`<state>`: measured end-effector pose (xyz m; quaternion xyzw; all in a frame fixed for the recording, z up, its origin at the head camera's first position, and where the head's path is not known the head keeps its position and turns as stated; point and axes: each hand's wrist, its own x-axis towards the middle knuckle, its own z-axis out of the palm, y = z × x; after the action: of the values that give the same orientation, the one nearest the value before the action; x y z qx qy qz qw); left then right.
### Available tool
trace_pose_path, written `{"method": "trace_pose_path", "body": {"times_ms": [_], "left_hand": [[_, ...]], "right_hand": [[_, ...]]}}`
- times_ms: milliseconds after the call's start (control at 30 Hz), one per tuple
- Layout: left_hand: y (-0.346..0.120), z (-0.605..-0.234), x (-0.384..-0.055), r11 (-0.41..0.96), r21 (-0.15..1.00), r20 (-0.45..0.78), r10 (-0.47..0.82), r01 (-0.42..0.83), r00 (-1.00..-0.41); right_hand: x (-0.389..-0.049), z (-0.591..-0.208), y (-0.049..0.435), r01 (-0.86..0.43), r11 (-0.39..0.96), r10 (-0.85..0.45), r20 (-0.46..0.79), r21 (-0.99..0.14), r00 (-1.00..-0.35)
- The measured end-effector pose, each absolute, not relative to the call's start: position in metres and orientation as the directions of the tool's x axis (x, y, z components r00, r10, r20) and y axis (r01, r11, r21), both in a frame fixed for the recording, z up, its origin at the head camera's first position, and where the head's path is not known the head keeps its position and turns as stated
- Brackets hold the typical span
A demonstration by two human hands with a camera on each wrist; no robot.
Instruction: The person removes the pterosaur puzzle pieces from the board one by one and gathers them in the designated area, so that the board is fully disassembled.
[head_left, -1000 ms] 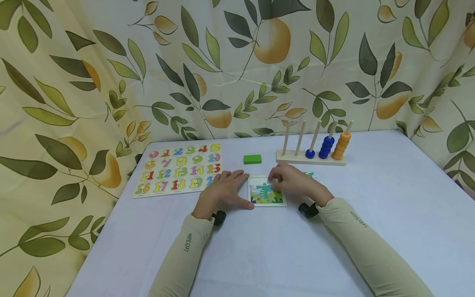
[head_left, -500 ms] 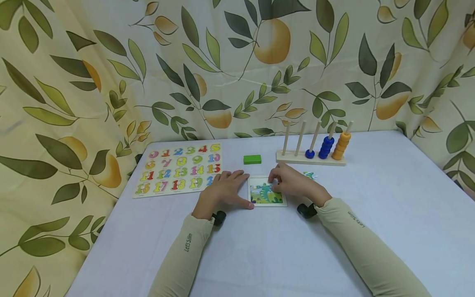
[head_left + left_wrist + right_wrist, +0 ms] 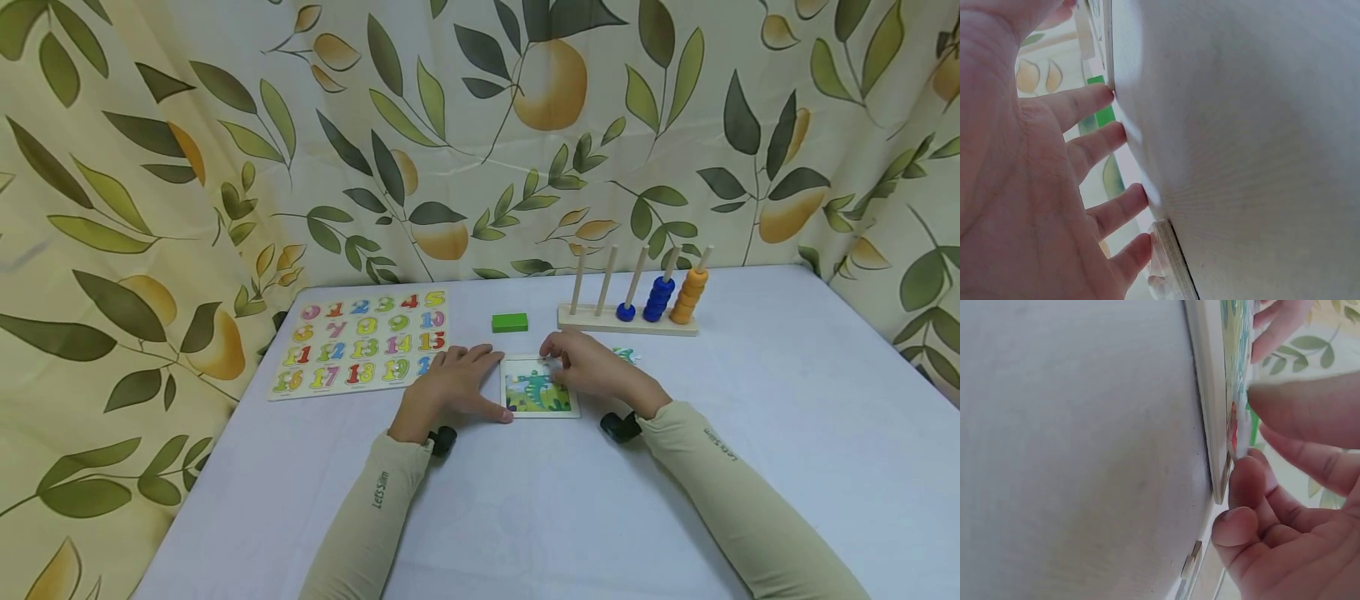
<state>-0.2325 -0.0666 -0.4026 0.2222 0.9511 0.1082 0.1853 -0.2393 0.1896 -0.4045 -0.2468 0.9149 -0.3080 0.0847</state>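
A small dinosaur jigsaw puzzle [image 3: 536,393] lies in a white-framed tray [image 3: 542,416] in the middle of the table. My left hand [image 3: 457,383] rests beside it with fingers spread, its thumb at the tray's lower left corner. In the left wrist view, those fingertips touch the tablecloth, the little finger against the number board's edge. Over the tray's upper right part, my right hand [image 3: 585,362] pinches a puzzle piece [image 3: 1242,428], seen nearly edge-on in the right wrist view; its picture is mostly hidden. Another loose puzzle piece [image 3: 624,354] lies behind my right hand, partly covered.
A number board [image 3: 356,343] with colourful numerals lies to the left, partly behind my left hand. A green block [image 3: 510,322] sits behind the tray. At the back right stands a wooden peg stand [image 3: 630,321] with blue and orange beads. A patterned curtain hangs behind the table.
My right hand and forearm have shifted very slightly leftward over the tray, showing more of the loose piece behind. The left hand stays where it was.
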Motion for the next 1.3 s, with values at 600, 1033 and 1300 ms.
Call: {"method": "trace_pose_path", "body": {"times_ms": [600,1033,1300], "left_hand": [[-0.065,-0.403,-0.233,0.874,0.293,-0.298,0.47,0.388,-0.831],[-0.064,-0.406,-0.234,0.883,0.284,-0.311,0.453,0.373,-0.836],[-0.065,-0.414,-0.24,0.885,0.291,-0.325,0.449,0.363,-0.832]], "right_hand": [[-0.24,-0.404,0.197,-0.478,0.611,-0.523,0.131,-0.631,-0.842],[-0.234,-0.397,0.205,-0.372,0.648,-0.421,0.094,-0.664,-0.902],[-0.232,-0.39,0.217,-0.339,0.636,-0.364,0.118,-0.693,-0.924]]}}
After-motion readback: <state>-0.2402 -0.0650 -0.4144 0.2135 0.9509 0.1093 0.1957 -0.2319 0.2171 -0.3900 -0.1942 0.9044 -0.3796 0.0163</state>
